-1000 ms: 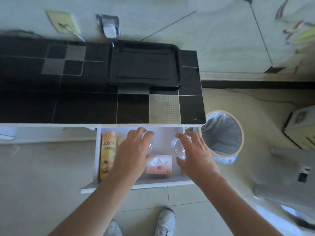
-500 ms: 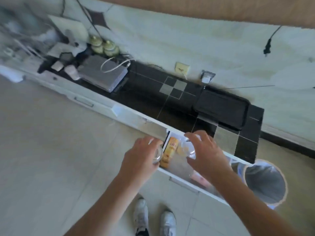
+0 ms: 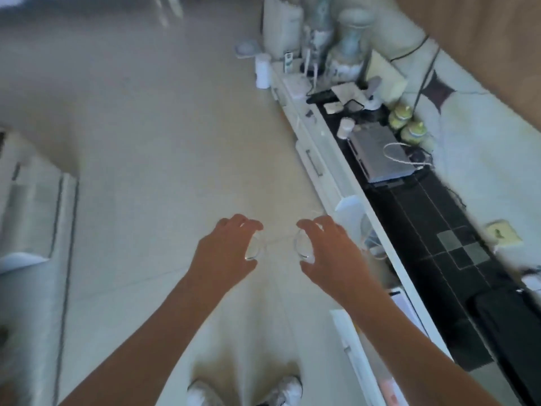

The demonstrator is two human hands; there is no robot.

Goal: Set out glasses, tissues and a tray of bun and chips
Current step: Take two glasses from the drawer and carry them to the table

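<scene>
My left hand [image 3: 224, 250] grips a clear glass [image 3: 254, 248] from above, fingers curled round its rim. A second clear glass [image 3: 302, 245] sits in the curled fingers of my right hand [image 3: 328, 253]. Both hands hang side by side over the pale floor, left of the cabinet. The black tray [image 3: 509, 332] lies on the black tiled counter [image 3: 433, 230] at the lower right. The white drawer [image 3: 360, 358] stands pulled out below my right forearm, with a pink tissue pack [image 3: 390, 394] showing at the bottom edge.
A long low white cabinet [image 3: 319, 162] runs along the right with a grey box [image 3: 380, 155], green jars [image 3: 409, 127], vases [image 3: 348, 45] and cables on top. A white bottle [image 3: 262, 70] stands on the floor. Pale furniture [image 3: 32, 218] is at the left. My shoes [image 3: 246, 392] show below.
Both hands lifted the glasses out of the drawer and carried them away from the cabinet over the floor. The view swung left, so the drawer and tray now lie at the lower right.
</scene>
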